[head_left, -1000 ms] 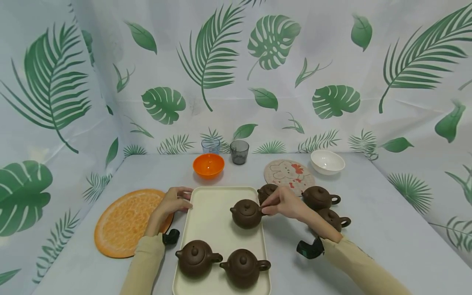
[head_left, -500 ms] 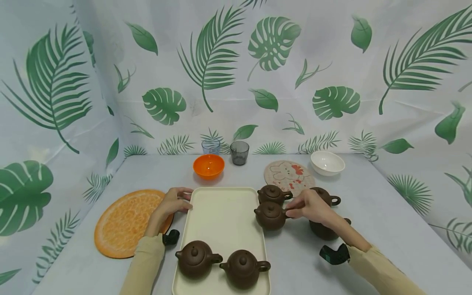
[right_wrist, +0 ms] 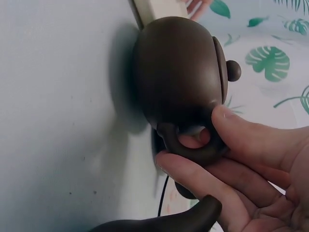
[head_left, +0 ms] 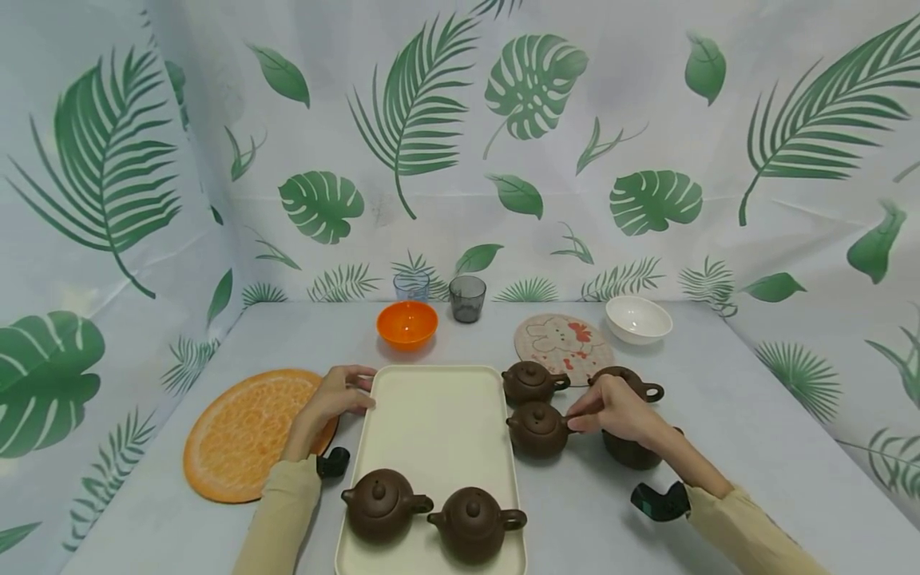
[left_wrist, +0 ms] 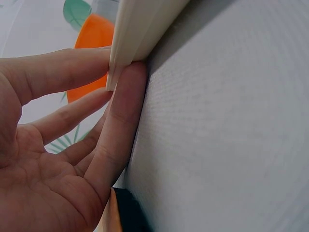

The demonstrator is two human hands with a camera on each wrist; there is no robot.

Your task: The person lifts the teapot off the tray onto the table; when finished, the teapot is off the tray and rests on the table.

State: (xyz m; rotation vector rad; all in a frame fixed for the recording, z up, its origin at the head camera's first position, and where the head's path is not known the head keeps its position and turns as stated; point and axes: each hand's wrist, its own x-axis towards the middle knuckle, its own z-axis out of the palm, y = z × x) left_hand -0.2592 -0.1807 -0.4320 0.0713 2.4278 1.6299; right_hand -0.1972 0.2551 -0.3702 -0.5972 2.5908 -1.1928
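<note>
A cream tray [head_left: 424,415] lies in front of me with two brown teapots [head_left: 383,503] [head_left: 474,521] at its near end. My left hand [head_left: 332,397] holds the tray's far left corner [left_wrist: 126,46], thumb above and fingers below. Beside the tray's right edge, my right hand [head_left: 611,406] pinches the handle of a brown teapot [head_left: 537,428] [right_wrist: 179,77] that rests on the table. Three more brown teapots sit close: one behind it [head_left: 529,381], one [head_left: 632,382] beyond my right hand, one [head_left: 632,450] partly hidden under my wrist.
An orange round mat [head_left: 247,430] lies left of the tray. At the back stand an orange bowl [head_left: 406,323], two small glasses [head_left: 410,283] [head_left: 467,296], a patterned coaster [head_left: 564,341] and a white bowl [head_left: 638,316]. Leaf-print cloth walls enclose the table.
My right hand carried the teapot from the tray's middle to the right, off the tray, and set it down on the table. The left hand stayed on the tray corner.
</note>
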